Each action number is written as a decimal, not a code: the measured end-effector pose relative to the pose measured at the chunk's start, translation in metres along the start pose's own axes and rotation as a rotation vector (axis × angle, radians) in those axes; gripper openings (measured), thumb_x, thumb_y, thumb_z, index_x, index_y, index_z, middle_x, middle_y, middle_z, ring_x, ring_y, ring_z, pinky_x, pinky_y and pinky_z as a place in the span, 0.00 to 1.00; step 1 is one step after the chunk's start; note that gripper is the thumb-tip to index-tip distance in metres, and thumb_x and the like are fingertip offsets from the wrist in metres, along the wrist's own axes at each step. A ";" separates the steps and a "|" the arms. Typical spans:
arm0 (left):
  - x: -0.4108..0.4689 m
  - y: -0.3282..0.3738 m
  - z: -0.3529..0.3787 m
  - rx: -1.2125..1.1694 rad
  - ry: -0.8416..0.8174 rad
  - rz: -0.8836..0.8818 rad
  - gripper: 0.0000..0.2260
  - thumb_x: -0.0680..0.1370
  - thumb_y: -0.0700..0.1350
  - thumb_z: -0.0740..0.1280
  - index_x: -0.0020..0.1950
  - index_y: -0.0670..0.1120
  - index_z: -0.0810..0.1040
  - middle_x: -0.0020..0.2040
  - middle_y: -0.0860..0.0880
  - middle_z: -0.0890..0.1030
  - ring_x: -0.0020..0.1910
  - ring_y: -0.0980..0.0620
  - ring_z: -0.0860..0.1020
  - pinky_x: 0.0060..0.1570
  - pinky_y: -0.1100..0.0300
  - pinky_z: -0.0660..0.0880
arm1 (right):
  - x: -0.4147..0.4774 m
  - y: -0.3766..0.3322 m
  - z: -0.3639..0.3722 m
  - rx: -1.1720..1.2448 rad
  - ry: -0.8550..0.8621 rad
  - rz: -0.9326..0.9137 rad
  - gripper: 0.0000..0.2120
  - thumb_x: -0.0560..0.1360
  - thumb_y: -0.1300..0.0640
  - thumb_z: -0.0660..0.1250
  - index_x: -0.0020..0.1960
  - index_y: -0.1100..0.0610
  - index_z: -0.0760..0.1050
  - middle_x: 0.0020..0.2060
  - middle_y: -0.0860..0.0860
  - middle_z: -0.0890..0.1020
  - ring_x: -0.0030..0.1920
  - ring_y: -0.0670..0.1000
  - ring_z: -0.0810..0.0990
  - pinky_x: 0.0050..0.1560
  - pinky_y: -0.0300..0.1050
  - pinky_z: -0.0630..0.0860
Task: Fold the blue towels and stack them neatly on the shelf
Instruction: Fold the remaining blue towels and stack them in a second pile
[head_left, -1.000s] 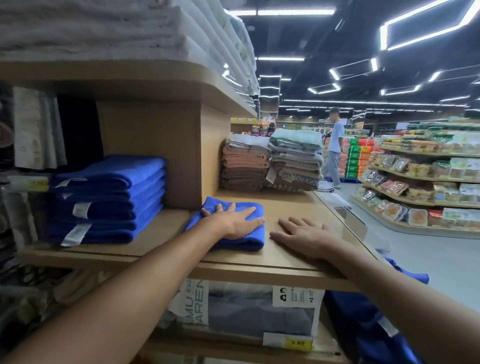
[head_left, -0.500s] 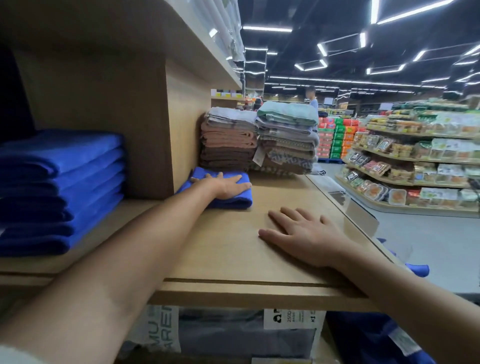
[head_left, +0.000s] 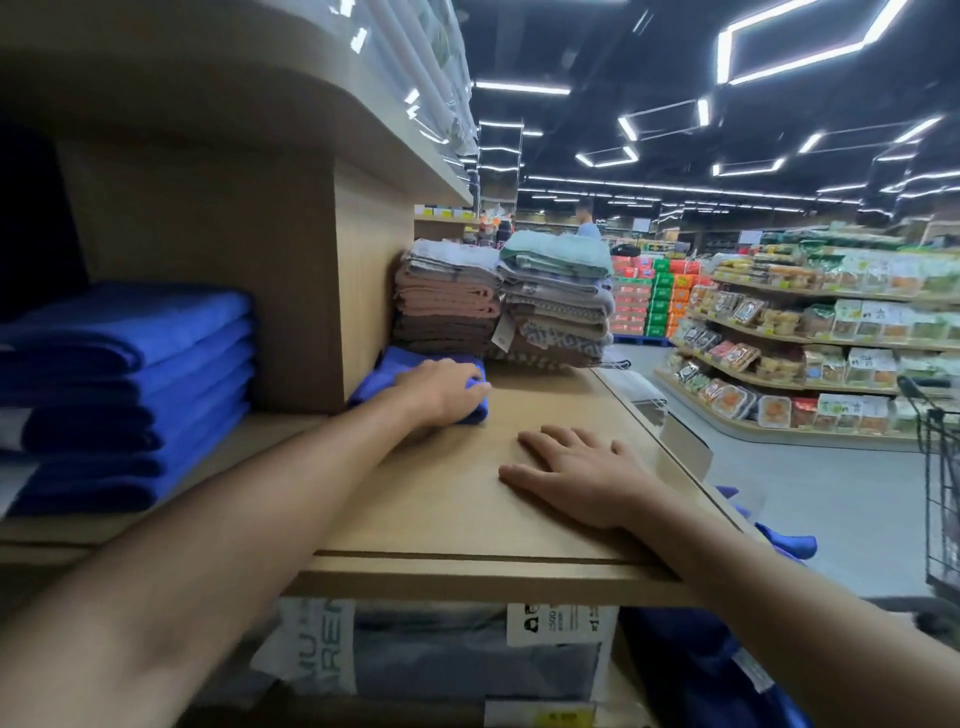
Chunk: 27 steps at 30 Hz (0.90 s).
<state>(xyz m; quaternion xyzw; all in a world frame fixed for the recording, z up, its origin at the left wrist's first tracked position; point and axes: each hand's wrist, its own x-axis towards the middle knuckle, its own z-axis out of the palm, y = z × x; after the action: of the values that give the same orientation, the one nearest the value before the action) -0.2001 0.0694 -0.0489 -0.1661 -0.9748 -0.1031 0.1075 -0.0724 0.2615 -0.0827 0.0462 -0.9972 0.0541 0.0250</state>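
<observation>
Blue towel (head_left: 385, 375), one, under flat left grip (head_left: 441, 392); one stack (head_left: 130, 395); right grip (head_left: 576, 478) flat, empty.

shelf (head_left: 467, 514): pale wood, matt, pretty smooth
blue towels (head_left: 135, 374), 9 o'clock: plush matt cloth
pack (head_left: 467, 670), 6 o'clock: glossy plastic wrap

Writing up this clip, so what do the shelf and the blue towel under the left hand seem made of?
Shelf: probably wood-grain laminate board, matte; faint straight grain, seam near the front edge. Blue towel: soft plush cloth, maybe microfibre; fuzzy surface, rounded folds.
</observation>
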 end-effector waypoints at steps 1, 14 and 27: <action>-0.015 0.008 -0.002 -0.006 -0.022 0.024 0.20 0.79 0.62 0.55 0.69 0.60 0.73 0.72 0.50 0.73 0.72 0.44 0.69 0.69 0.41 0.67 | 0.000 0.000 0.000 0.010 0.018 0.002 0.48 0.63 0.16 0.39 0.78 0.36 0.56 0.80 0.42 0.59 0.79 0.51 0.58 0.71 0.64 0.56; -0.186 0.066 -0.007 -0.013 -0.147 0.073 0.22 0.80 0.64 0.50 0.72 0.61 0.67 0.76 0.56 0.67 0.75 0.50 0.64 0.73 0.41 0.57 | -0.068 0.034 -0.090 0.531 0.493 -0.273 0.13 0.83 0.49 0.63 0.50 0.52 0.85 0.45 0.47 0.87 0.45 0.43 0.84 0.47 0.40 0.80; -0.185 0.061 -0.001 -0.066 -0.055 0.055 0.30 0.73 0.72 0.50 0.73 0.66 0.65 0.75 0.59 0.69 0.72 0.54 0.68 0.70 0.47 0.65 | -0.101 0.170 0.005 0.377 -0.041 0.362 0.23 0.68 0.41 0.69 0.40 0.63 0.80 0.34 0.53 0.75 0.37 0.51 0.71 0.38 0.46 0.67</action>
<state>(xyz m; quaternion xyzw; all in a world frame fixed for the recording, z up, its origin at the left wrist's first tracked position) -0.0086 0.0698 -0.0833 -0.1993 -0.9685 -0.1276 0.0777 0.0115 0.4383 -0.1113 -0.1279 -0.9618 0.2414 -0.0145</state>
